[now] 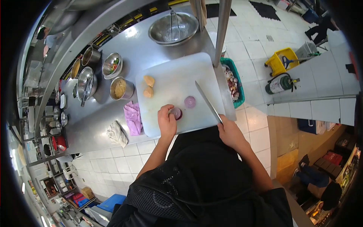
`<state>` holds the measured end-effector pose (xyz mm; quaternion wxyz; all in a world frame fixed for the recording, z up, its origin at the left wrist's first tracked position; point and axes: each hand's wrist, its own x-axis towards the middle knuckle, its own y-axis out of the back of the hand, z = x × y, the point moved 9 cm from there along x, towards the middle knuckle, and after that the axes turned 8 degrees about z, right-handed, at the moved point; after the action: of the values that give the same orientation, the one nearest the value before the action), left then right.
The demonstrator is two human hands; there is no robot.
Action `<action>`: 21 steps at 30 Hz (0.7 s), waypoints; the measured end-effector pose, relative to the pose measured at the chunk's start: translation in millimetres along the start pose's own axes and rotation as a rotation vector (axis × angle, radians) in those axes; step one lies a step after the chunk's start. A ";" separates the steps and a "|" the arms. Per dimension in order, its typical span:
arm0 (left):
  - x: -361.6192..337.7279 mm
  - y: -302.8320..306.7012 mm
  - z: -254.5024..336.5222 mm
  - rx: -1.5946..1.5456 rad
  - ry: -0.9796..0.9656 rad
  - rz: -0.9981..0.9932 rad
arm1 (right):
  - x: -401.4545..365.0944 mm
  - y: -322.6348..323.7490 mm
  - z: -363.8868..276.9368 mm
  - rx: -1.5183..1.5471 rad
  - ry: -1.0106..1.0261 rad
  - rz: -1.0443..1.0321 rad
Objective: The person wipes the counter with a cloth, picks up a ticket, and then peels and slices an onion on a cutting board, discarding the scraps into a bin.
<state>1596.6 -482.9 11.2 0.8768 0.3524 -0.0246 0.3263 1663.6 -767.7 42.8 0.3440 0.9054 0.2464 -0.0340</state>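
Observation:
A white cutting board [177, 75] lies on the steel counter. My left hand [166, 122] rests on a halved red onion piece [176, 112] near the board's front edge. A second onion half [190, 101] lies cut face up just beyond it. My right hand [228, 130] grips the handle of a long knife [207, 101], whose blade points away over the board's right side, lifted clear of the onion. Two peeled pale orange pieces [148, 86] sit at the board's left.
A large steel bowl with a whisk [173, 28] stands behind the board. Several steel pots and bowls [121, 88] sit left, with a pink cloth [133, 117] and a white cloth [117, 133]. A green bin of peelings [233, 81] hangs at the right. A steel post [222, 30] rises by the board.

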 end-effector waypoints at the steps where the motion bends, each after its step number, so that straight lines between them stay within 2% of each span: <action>1: 9.6 2.7 22.3 0.103 -0.126 -0.004 | 1.5 -2.6 8.0 -0.027 -0.032 -0.014; 2: 18.7 1.8 30.0 0.093 -0.134 0.019 | 2.1 -7.0 11.9 -0.039 -0.011 -0.004; 4: 27.6 -38.6 52.7 0.147 -0.240 -0.298 | -0.1 -10.2 16.3 -0.003 0.017 0.038; 6: 29.7 -69.9 52.5 0.258 -0.276 -0.410 | -2.2 -13.5 16.1 -0.042 -0.096 -0.056; 10: 27.6 -83.4 44.3 0.251 -0.178 -0.445 | 1.1 -19.2 24.4 -0.061 0.032 -0.001; 12: 24.7 -86.6 42.2 0.126 -0.116 -0.602 | 2.7 -21.1 26.0 -0.040 0.101 0.045; 15: 55.1 -39.5 101.3 0.015 -0.135 -0.503 | -1.2 -17.6 13.6 -0.061 0.107 0.037; 17: 83.7 10.8 163.7 -0.316 -0.200 -0.404 | 0.8 -15.2 8.6 -0.071 0.145 0.046; 19: 116.3 92.1 256.7 -0.398 -0.400 -0.242 | -0.3 -18.6 12.4 -0.100 0.053 -0.020; 21: 137.9 172.9 335.3 -0.293 -0.747 0.054 | 0.1 -17.0 5.9 -0.115 0.040 -0.043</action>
<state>1665.7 -525.8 404.6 0.8397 0.3171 -0.3970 0.1917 1656.3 -760.5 28.0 0.3894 0.8792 0.2742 -0.0090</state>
